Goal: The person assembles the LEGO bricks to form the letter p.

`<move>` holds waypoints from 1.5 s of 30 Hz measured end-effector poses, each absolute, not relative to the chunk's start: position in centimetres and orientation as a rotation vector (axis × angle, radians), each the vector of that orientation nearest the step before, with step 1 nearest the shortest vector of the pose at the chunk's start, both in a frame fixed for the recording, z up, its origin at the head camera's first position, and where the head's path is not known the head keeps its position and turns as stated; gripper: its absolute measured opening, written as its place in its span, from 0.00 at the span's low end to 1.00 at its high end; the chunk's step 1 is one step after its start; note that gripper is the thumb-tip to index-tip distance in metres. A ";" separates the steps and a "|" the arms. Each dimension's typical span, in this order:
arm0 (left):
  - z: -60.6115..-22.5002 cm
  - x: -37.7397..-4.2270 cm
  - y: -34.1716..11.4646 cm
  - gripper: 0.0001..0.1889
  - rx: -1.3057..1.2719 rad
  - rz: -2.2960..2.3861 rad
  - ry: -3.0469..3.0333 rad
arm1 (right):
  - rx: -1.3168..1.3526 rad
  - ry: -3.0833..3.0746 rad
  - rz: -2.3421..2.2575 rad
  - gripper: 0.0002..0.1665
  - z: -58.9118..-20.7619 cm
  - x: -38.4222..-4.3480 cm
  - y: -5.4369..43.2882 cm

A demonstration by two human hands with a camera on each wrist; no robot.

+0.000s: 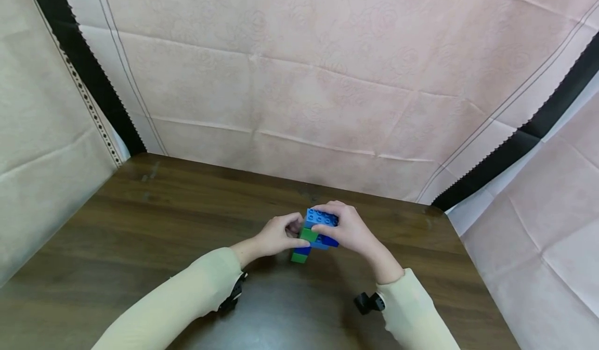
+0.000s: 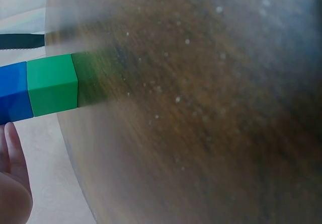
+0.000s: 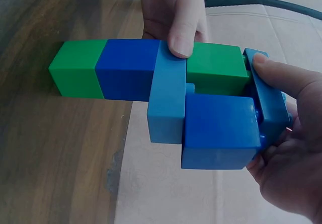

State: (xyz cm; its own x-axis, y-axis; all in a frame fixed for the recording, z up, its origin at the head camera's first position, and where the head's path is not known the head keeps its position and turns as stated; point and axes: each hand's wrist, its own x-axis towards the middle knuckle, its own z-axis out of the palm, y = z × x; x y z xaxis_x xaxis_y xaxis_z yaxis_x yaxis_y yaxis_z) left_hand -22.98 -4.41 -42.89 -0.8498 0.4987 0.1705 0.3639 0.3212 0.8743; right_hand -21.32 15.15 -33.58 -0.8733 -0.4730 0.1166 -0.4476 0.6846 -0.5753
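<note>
A tower of toy building bricks stands on the table between the hands. Its base is a green brick (image 3: pixel 78 68), then a dark blue brick (image 3: pixel 128 69) and a wider light blue brick (image 3: pixel 167 98). Above sit a green brick (image 3: pixel 216 65) and a dark blue brick (image 3: pixel 219 128), side by side. My left hand (image 1: pixel 281 234) holds the tower around its middle, thumb on the wider light blue brick. With thumb and fingers my right hand (image 1: pixel 348 228) pinches the top light blue brick (image 1: pixel 320 217). That brick lies slightly tilted, studs showing in a gap beneath it.
The brown wooden table (image 1: pixel 187 199) spreads around the tower. Pale patterned cloth (image 1: pixel 281 79) hangs behind the table's far edge and at both sides, with black strips at the corners. A black wrist device (image 1: pixel 369 303) sits by the right sleeve.
</note>
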 end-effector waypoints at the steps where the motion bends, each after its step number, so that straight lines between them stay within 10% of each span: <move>1: -42.9 -23.0 -4.4 0.15 0.805 1.566 2.446 | -0.768 2.843 -0.964 0.25 -33.6 -21.3 15.2; 45: -42.6 -22.7 -4.3 0.16 0.740 1.548 2.462 | -0.755 2.794 -1.202 0.21 -34.6 -21.3 18.0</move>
State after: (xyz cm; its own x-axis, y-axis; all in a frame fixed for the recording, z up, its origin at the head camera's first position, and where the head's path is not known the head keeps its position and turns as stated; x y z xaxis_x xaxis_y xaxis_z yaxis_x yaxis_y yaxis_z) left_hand -22.65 -4.33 -42.57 -0.8691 0.4749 0.1384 0.3305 0.3495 0.8767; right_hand -21.26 17.98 -34.63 -0.8838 -0.4327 0.1778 -0.4266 0.5896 -0.6858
